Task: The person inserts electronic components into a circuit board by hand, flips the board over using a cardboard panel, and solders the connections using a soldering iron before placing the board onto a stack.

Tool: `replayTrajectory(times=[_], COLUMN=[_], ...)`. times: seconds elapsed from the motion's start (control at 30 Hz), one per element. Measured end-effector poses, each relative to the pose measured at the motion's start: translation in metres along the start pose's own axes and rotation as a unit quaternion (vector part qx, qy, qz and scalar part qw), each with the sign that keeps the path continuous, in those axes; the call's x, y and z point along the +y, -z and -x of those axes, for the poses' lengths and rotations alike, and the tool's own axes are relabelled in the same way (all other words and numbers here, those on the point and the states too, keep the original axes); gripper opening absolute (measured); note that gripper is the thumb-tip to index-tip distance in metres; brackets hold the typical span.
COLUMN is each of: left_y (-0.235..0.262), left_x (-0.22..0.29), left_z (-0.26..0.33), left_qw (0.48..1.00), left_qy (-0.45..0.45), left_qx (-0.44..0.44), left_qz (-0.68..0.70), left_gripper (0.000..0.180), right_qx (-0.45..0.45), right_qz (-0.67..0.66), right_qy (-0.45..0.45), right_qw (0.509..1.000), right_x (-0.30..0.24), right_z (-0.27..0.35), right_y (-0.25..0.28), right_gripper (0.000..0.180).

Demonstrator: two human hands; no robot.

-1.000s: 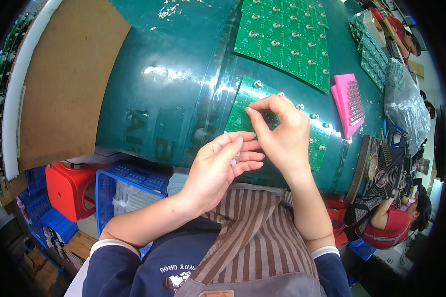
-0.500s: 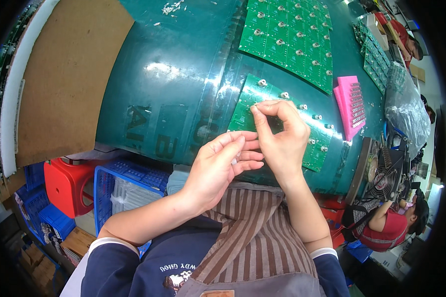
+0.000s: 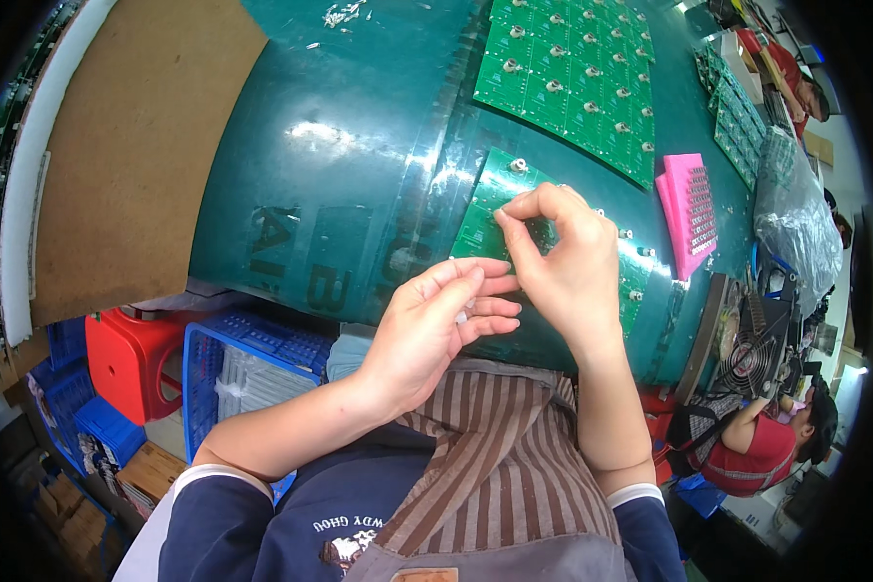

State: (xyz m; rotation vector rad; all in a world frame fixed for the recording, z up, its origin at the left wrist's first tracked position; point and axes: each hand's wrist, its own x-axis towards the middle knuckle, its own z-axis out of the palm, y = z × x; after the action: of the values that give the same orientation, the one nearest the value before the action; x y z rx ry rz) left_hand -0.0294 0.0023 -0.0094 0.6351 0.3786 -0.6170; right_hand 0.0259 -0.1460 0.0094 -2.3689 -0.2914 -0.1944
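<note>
Near the table's front edge lies a green circuit board [image 3: 485, 206] with a row of round silver connectors [image 3: 519, 165] along its far side. Over its left half is my right hand [image 3: 570, 257], thumb and forefinger pinched together close to the board. Whatever sits in that pinch is too small to make out. My left hand [image 3: 435, 315] is half curled, palm up, beside the board's near left corner. A small whitish piece [image 3: 463, 316] shows between its fingers. Part of the board is hidden under my right hand.
A larger green board panel [image 3: 572, 82] with several connectors lies beyond. Right of it is pink foam [image 3: 681, 228] holding rows of small parts. Loose small pieces [image 3: 344, 14] lie at the far left. A brown board [image 3: 145, 165] borders the left; a co-worker [image 3: 761, 446] sits at right.
My right hand has shifted slightly to the right and turned, covering more of the connectors. The pinch stays low over the board. My left hand is almost unmoved.
</note>
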Motion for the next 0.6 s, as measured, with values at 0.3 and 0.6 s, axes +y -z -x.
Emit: replayTrajectory(times=[0.3, 0.6], left_y=[0.001, 0.002], left_x=[0.001, 0.0], left_z=[0.0, 0.002], left_qw=[1.0, 1.0], left_qy=[0.0, 0.0], left_qx=[-0.013, 0.001], left_qz=[0.009, 0.01], left_gripper=[0.03, 0.03], right_qx=[0.088, 0.117], right_qz=[-0.013, -0.029], right_qy=[0.044, 0.036], right_qw=[0.995, 0.992], right_x=[0.006, 0.007], right_z=[0.009, 0.015], right_y=[-0.014, -0.02], right_gripper=[0.012, 0.012])
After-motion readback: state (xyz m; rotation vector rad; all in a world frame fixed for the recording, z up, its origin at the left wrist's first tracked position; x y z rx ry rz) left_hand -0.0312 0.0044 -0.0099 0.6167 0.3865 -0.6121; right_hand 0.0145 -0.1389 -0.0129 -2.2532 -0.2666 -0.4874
